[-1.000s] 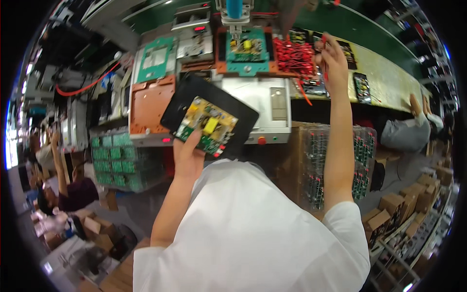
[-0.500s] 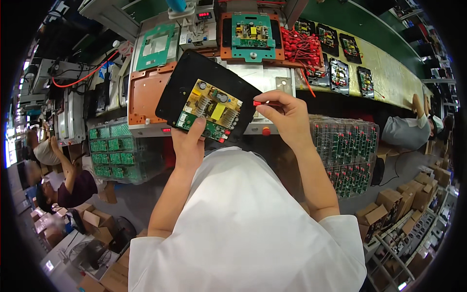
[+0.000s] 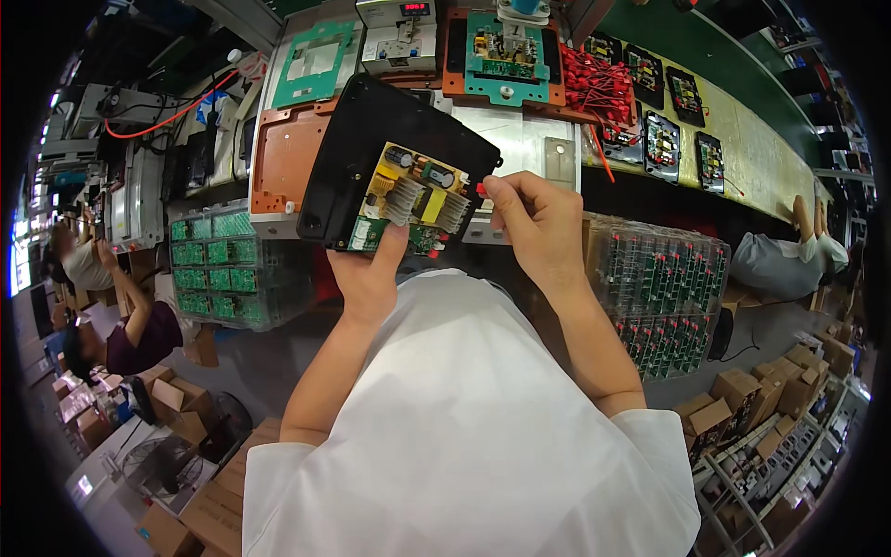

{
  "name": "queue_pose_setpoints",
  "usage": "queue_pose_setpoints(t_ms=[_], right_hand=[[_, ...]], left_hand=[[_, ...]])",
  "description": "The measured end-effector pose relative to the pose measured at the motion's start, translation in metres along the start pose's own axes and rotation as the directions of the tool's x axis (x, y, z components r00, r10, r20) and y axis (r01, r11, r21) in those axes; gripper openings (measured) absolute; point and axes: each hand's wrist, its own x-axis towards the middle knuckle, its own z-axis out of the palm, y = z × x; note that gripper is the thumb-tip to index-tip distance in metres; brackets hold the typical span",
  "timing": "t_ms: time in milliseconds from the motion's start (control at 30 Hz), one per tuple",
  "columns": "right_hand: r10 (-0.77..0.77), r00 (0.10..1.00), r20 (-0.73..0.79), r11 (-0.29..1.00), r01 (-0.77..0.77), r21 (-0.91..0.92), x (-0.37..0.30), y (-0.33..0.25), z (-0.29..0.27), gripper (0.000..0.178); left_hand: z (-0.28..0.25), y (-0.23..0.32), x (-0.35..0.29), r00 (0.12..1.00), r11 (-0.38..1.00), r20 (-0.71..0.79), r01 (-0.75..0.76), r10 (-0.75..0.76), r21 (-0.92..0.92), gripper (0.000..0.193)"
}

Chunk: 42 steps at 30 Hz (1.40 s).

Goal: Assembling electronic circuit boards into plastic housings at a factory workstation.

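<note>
Just over the near edge of a silver machine (image 3: 492,125), the left hand (image 3: 369,274) holds a black case (image 3: 394,116) with a circuit board (image 3: 422,197) lying on it. The thumb presses on the board's lower edge while the fingers are hidden underneath, a grip that probably stops the board from sliding and supports the case from below. The case is turned at a slant, which lays the board's tall parts and right edge open to view. Whether the board is fastened to the case, I cannot tell.

The right hand (image 3: 543,223) pinches a small red plug (image 3: 483,190) between thumb and forefinger, just beside the board's right side. Holding it by the back seems to leave the tip free and pointed toward the board; any wire behind it is hidden by the hand.

A heap of red leads (image 3: 594,82) lies beyond the right hand, a spot that likely suits picking from that side. Left of the heap, a green holder (image 3: 483,85) cradles a second board (image 3: 506,58), presumably to steady it. Further right, filled cases (image 3: 661,144) lie apart on the yellowish counter (image 3: 742,162), perhaps so that their parts do not knock together.
</note>
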Motion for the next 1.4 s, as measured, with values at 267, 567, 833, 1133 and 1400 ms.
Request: queue_pose_setpoints(t_ms=[267,567,833,1133,1400], right_hand=[[0.066,0.998,-0.011,0.993,-0.065,0.095,0.002,0.002,0.014,0.026],[0.119,0.993,-0.008,0.978,-0.115,0.172,-0.001,0.000,0.029,0.022],[0.180,0.978,0.108,0.921,-0.206,0.331,0.008,0.034,0.027,0.025],[0.397,0.918,-0.016,0.289,-0.108,0.951,-0.058,0.103,0.011,0.044],[0.524,0.654,-0.545,0.601,0.169,0.781,-0.023,0.219,-0.117,0.024]], left_hand=[[-0.003,-0.002,-0.007,0.980,0.968,0.065,-0.194,0.186,0.157,0.049],[-0.009,0.016,-0.005,0.897,0.780,0.297,-0.433,0.327,0.452,0.034],[-0.020,-0.003,0.017,0.987,0.987,0.071,0.139,-0.145,0.074,0.039],[0.017,-0.047,0.039,0.608,0.744,0.429,0.544,-0.668,0.388,0.048],[0.006,-0.047,0.020,0.324,0.712,0.680,0.563,-0.658,0.421,0.040]])
